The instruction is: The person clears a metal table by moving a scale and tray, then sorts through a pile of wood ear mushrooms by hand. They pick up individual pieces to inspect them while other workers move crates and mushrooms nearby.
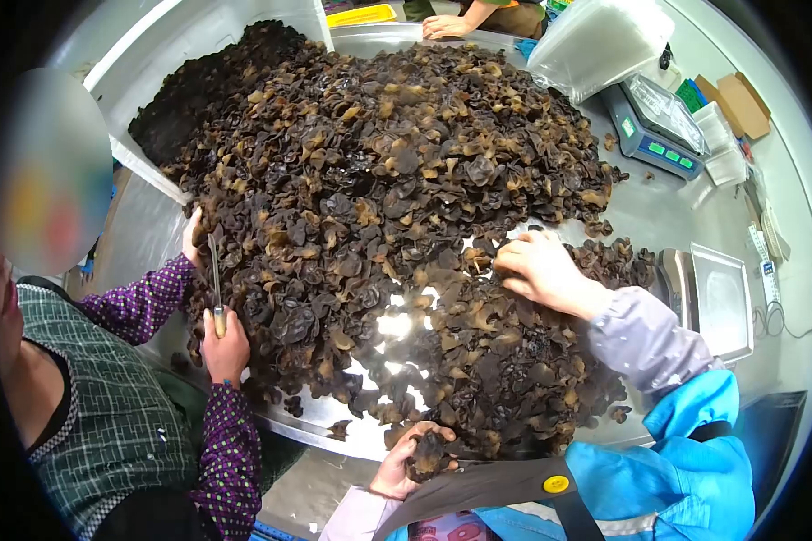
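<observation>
Brown fungus (379, 180) covers much of the metal surface (314, 409); the left hand (404, 464) grips a clump (430, 453), the right hand (541, 270) touches the heap, whether gripping I cannot tell.

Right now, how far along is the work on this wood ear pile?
Probably early. Possibly done: the bare steel tabletop patches suggest some was cleared, though no finished batch is identifiable. In hand: the left hand holds a wood ear clump; the right hand is at the pile. Left: apparently most of it, heaped back into the white bin.
</observation>
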Tool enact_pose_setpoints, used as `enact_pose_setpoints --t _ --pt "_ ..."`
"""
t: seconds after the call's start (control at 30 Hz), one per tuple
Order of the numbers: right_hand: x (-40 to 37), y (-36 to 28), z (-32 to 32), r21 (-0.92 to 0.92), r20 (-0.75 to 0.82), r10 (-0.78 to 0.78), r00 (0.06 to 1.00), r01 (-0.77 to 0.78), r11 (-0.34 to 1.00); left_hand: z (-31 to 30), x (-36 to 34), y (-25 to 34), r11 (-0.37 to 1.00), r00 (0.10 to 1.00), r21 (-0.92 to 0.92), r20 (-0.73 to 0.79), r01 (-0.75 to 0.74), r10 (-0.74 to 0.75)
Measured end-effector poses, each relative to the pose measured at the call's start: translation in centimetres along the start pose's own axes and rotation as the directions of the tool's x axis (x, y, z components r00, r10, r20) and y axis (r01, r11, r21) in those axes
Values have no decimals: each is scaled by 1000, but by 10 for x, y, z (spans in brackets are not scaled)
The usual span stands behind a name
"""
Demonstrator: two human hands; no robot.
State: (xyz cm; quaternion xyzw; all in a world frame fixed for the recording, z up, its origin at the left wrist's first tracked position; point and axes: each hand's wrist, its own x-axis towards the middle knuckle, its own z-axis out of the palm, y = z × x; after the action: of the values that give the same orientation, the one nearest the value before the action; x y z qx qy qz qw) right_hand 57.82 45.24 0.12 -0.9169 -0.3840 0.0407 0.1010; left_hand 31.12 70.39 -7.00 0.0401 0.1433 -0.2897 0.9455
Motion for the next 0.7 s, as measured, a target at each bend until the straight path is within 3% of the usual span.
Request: enact_pose_setpoints --t 0.03,0.17,0.27,0.33,0.4,0.47,0.5,0.53,0.6,0.67,0.7 --pt "7 1 14 -48 -68 -19 998 16 999 5 1 -6 996 985 59 -157 -61 70" --pt "33 7 46 -217 -121 -188 975 159 963 11 2 -2 1000 996 25 -90 -17 19" --pt "42 18 60 -227 -107 -254 961 225 948 1 3 -1 999 999 -38 45 -3 4" --pt "45 17 55 -200 -130 -280 951 251 947 -9 3 -3 1000 999 1 19 -30 30" --pt "42 13 46 -38 -161 -121 979 116 993 -13 3 -5 998 999 54 -15 -44 45" --pt "39 12 34 47 -220 -117 968 130 990 -12 3 -6 997 998 66 -34 -44 46" --pt "37 11 31 277 -202 21 979 36 960 -9 3 -4 998 999 47 -20 -30 31" --pt "35 8 28 489 -156 151 976 -56 871 -8 3 -3 999 1000 30 -4 -16 17" --pt "28 -2 20 562 -150 168 974 -56 825 -10 3 -4 998 1000 51 -12 -24 24" --pt "21 -24 15 800 37 255 966 -181 572 -11 2 -4 998 999 62 -11 -33 34" --pt "20 -41 10 866 101 225 969 -197 459 -14 3 -6 996 999 78 -9 -40 41"
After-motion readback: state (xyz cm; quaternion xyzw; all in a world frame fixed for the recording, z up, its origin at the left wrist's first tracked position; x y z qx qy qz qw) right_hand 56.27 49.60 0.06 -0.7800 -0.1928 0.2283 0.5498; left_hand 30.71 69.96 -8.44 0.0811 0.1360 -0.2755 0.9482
